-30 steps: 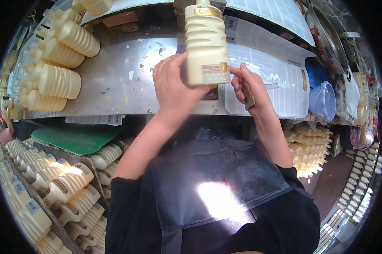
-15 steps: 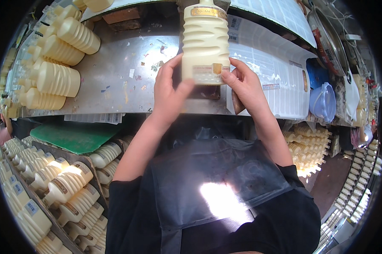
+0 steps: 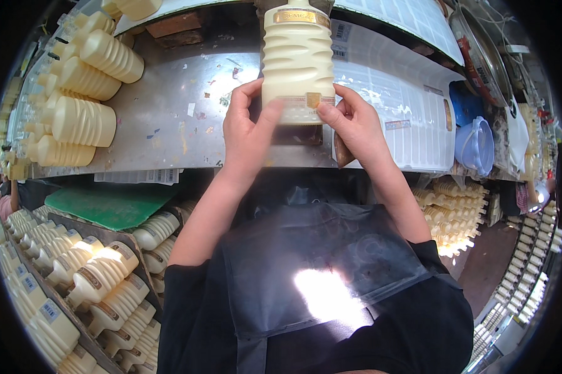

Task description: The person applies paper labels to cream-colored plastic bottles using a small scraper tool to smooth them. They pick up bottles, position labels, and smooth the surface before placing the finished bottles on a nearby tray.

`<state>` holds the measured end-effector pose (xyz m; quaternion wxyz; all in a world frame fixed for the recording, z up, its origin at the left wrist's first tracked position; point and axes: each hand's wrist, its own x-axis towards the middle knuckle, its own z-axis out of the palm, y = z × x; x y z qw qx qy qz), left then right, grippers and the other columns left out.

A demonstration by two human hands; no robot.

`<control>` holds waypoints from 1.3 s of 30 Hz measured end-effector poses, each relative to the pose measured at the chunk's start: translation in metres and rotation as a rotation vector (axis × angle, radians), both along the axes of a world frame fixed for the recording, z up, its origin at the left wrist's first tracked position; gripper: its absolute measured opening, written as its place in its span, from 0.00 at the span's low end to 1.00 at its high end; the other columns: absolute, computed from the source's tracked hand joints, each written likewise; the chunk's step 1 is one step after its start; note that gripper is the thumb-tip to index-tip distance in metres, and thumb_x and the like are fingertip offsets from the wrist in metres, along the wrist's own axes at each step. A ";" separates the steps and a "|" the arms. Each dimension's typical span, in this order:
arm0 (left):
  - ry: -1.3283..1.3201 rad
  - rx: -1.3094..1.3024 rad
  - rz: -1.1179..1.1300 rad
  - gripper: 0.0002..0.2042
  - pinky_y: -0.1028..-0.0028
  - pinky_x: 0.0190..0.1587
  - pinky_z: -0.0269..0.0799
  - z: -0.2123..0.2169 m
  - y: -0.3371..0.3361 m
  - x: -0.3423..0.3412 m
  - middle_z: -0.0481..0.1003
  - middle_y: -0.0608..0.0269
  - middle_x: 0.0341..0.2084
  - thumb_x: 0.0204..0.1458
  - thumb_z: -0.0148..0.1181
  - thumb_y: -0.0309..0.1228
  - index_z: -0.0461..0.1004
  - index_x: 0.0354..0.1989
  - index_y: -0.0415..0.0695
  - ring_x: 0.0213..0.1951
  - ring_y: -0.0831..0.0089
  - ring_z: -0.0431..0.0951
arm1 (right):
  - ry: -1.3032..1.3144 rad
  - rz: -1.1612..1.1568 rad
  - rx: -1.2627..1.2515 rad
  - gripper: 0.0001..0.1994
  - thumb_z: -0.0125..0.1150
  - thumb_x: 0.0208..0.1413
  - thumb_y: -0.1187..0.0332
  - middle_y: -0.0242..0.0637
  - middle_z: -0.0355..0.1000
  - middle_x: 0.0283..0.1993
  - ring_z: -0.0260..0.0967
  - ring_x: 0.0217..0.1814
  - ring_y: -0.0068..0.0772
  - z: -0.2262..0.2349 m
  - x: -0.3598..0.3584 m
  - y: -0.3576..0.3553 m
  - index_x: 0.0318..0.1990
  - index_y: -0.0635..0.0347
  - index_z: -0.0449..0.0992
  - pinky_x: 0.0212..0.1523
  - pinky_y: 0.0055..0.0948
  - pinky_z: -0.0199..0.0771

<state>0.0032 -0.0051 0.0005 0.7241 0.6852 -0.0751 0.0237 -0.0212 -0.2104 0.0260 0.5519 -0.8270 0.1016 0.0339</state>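
Observation:
A cream-coloured plastic bottle with wavy ridges lies at the top middle of the metal worktop, its neck pointing away from me. It bears a gold label near the shoulder and a printed band with a gold square near the base. My left hand grips the lower left side, its thumb on the front and blurred by motion. On the other side, my right hand holds the lower right edge, with the thumb pressed by the gold square. The fingers behind the bottle are partly hidden.
Unlabelled cream bottles lie stacked on the worktop at left. White translucent label sheets cover its right part, beside a lilac bucket. Crates of labelled bottles stand lower left, near a green board. More bottles are stacked lower right.
My left thumb has slid slightly along the lower band. The bottle and both hands sit a little further left in the picture, as does the worktop. The grip stays the same.

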 end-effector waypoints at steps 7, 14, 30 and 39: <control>-0.011 0.022 -0.003 0.23 0.68 0.62 0.67 -0.006 0.002 0.002 0.76 0.53 0.53 0.62 0.64 0.38 0.69 0.58 0.34 0.56 0.69 0.74 | -0.015 -0.012 -0.022 0.40 0.71 0.53 0.48 0.31 0.71 0.28 0.69 0.31 0.21 0.000 -0.001 0.001 0.63 0.75 0.70 0.36 0.26 0.72; 0.078 -0.126 -0.045 0.24 0.67 0.65 0.64 -0.008 0.002 -0.002 0.73 0.51 0.57 0.64 0.59 0.37 0.66 0.63 0.34 0.60 0.67 0.72 | -0.010 -0.002 -0.040 0.40 0.71 0.53 0.48 0.31 0.71 0.28 0.69 0.31 0.22 0.001 -0.001 0.002 0.63 0.75 0.71 0.35 0.27 0.72; -0.004 -0.080 -0.069 0.30 0.64 0.66 0.63 -0.011 -0.001 -0.011 0.68 0.50 0.59 0.56 0.62 0.30 0.62 0.66 0.34 0.61 0.63 0.69 | 0.013 -0.014 0.034 0.36 0.71 0.56 0.53 0.26 0.67 0.26 0.64 0.29 0.16 0.008 -0.001 0.005 0.63 0.74 0.71 0.32 0.22 0.67; -0.047 -0.048 -0.002 0.26 0.65 0.64 0.65 -0.020 -0.005 -0.007 0.72 0.50 0.57 0.59 0.62 0.33 0.66 0.63 0.35 0.59 0.63 0.72 | 0.017 -0.013 0.036 0.36 0.71 0.56 0.54 0.28 0.68 0.27 0.65 0.30 0.17 0.005 -0.002 0.004 0.64 0.75 0.70 0.34 0.22 0.68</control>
